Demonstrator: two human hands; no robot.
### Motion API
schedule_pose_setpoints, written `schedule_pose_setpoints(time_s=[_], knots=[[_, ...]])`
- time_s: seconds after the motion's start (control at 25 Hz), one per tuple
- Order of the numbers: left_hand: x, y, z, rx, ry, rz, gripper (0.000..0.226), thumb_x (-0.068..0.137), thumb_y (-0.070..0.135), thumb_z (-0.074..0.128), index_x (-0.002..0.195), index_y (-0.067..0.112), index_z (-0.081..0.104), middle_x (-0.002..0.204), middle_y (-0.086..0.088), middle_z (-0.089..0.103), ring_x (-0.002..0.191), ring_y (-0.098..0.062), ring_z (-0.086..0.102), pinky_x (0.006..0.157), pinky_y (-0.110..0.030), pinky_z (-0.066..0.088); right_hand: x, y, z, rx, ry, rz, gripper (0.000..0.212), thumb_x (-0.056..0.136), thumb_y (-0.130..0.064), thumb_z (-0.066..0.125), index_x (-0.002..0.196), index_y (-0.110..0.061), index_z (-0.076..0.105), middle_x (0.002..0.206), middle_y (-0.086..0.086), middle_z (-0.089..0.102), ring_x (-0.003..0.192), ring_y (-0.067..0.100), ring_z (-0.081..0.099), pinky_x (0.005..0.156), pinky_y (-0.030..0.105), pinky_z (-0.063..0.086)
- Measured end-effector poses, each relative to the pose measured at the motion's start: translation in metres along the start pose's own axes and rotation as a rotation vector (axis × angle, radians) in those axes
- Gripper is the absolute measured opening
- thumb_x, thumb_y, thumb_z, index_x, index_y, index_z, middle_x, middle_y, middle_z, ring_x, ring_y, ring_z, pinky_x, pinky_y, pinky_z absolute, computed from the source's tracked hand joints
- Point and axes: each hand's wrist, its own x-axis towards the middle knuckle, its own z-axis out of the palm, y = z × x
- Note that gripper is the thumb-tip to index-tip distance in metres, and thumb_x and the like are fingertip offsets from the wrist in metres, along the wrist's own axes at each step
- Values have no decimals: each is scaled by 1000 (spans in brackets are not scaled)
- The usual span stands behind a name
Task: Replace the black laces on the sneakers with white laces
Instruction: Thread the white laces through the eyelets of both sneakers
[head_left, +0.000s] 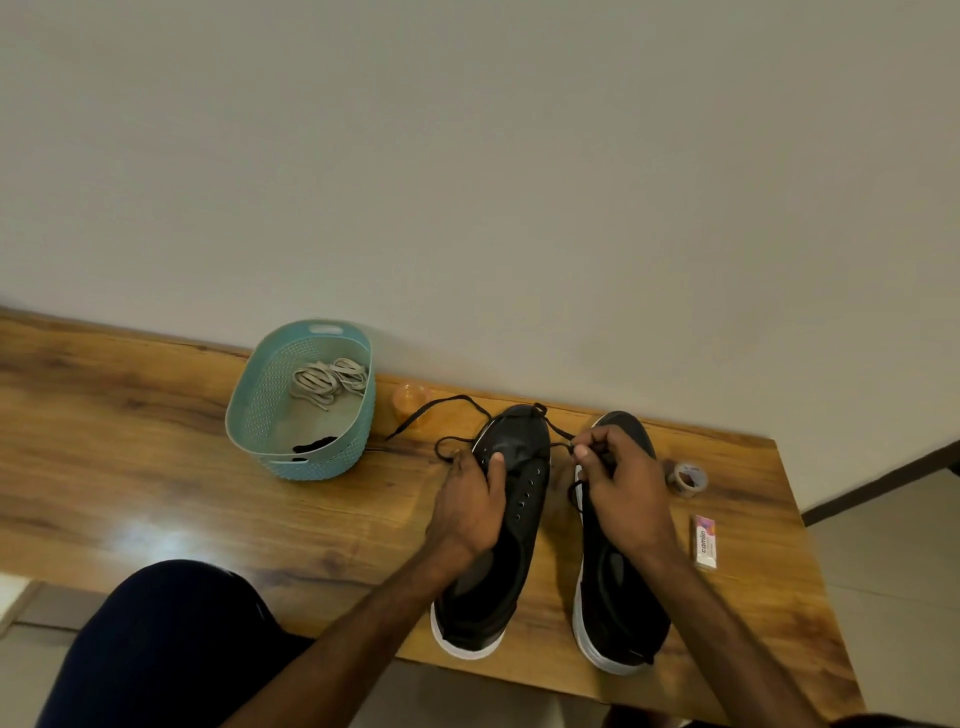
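Note:
Two black sneakers with white soles stand side by side on the wooden table, toes toward the wall. My left hand (470, 506) grips the left sneaker (514, 525) over its eyelet area, thumb on the tongue. My right hand (621, 491) pinches the black lace (441, 408) above the gap between the shoes; the lace loops loosely around the left sneaker's toe and trails left across the table. The right sneaker (618, 597) lies partly under my right hand. White laces (330, 382) lie bundled in a teal basket (249, 410).
A dark item (314, 446) lies at the basket's near end. A small orange cup (410, 400) stands by the wall. A tape roll (688, 478) and a small white packet (705, 543) lie right of the shoes. My knee (171, 639) is at the table's near edge.

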Motion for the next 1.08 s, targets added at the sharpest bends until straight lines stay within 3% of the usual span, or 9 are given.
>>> schedule_pose_setpoints(time_s=[0.16,0.24,0.36,0.48,0.6,0.72,0.84,0.96,1.08], knots=[[4,-4,2,-128,-17,-57,52,102,52,26,122,10,49,108,-10,64,95,-22,63,84,-42,55,-1,-9,1,60,-45,-42,22,96,-7,60,105,-25,69,98,-14,71,96,-2,65,85,17,53],[0,-1,-5,-145,-34,-26,56,100,53,30,130,8,45,119,-13,62,103,-25,63,90,-45,55,-6,-18,-4,114,-59,-74,30,97,-5,57,119,-24,66,102,-13,73,101,-2,66,89,15,52],[-25,20,-31,-81,74,304,56,103,39,38,150,10,29,147,-8,44,134,-21,42,110,-33,38,-20,-33,-19,212,-33,-118,31,98,-4,56,122,-23,59,97,-14,75,100,2,68,86,22,52],[-69,46,-61,-35,-69,616,45,104,29,43,147,20,39,157,2,31,145,-9,26,116,-27,28,-48,-56,-35,291,-99,-164,22,98,-4,55,111,-22,53,89,-2,72,81,18,68,75,36,55],[-110,60,-82,59,-94,650,21,102,29,46,108,19,64,136,6,53,125,-8,49,102,-28,43,-76,-83,-50,296,-141,-194,19,99,-9,55,106,-26,50,78,3,66,68,21,62,64,39,51],[-125,67,-117,96,184,613,23,101,34,44,83,29,57,92,14,57,86,-8,57,74,-27,46,-95,-100,-74,224,-189,-127,7,100,-22,57,103,-28,58,65,-4,61,60,9,56,60,28,44],[-114,69,-164,29,457,445,27,101,42,43,81,32,59,91,11,61,76,-10,59,66,-30,42,-113,-117,-105,167,-486,-65,27,104,-33,47,94,-24,71,59,-2,47,55,13,44,54,22,39],[-100,67,-194,146,413,302,18,100,37,50,101,29,66,113,-2,65,98,-19,61,79,-34,47,-118,-146,-119,183,-491,-65,33,103,-33,49,80,-25,72,60,-1,43,54,12,40,51,22,36],[-115,81,-192,238,83,547,54,93,33,64,144,27,45,148,-1,44,136,-18,40,113,-36,34,-114,-175,-114,210,-394,-81,29,103,-26,50,89,-16,73,56,-7,49,50,4,43,50,16,36]])
